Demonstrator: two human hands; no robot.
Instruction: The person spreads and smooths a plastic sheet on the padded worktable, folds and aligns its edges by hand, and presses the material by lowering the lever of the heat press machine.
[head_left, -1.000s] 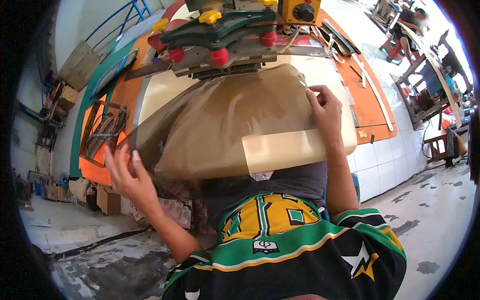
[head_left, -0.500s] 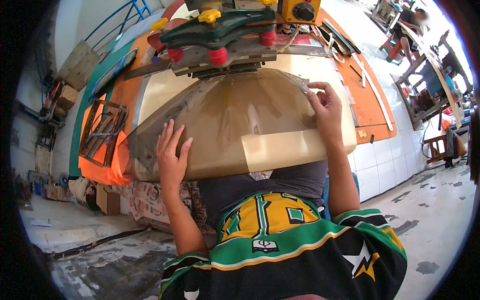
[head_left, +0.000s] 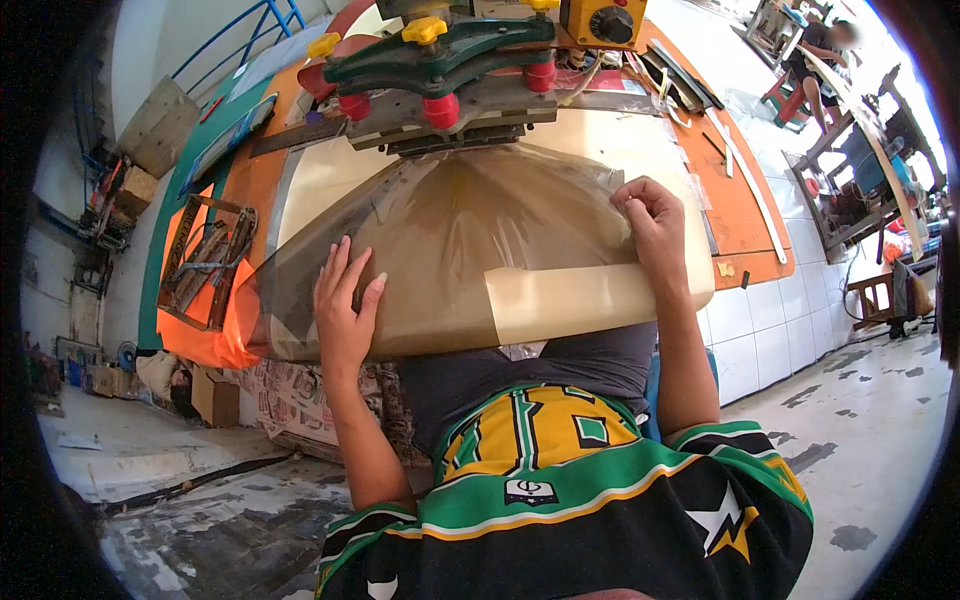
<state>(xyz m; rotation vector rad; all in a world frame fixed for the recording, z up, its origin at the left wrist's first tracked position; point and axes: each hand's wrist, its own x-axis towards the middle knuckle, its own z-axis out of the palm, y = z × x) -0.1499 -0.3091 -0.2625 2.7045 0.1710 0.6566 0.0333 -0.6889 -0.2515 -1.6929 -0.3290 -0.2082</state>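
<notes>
Your sheet, translucent, brownish and creased toward the press at top centre, fills mid-frame. Your right hand pinches its edge right of centre; your left lies open on it, left of centre.

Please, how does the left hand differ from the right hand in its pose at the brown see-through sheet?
The left hand lies flat with fingers extended, while the right hand has its fingers curled in. The left hand rests on the left part of the brown see-through sheet; the right hand seems to pinch its right edge. Both hands are bare.
</notes>
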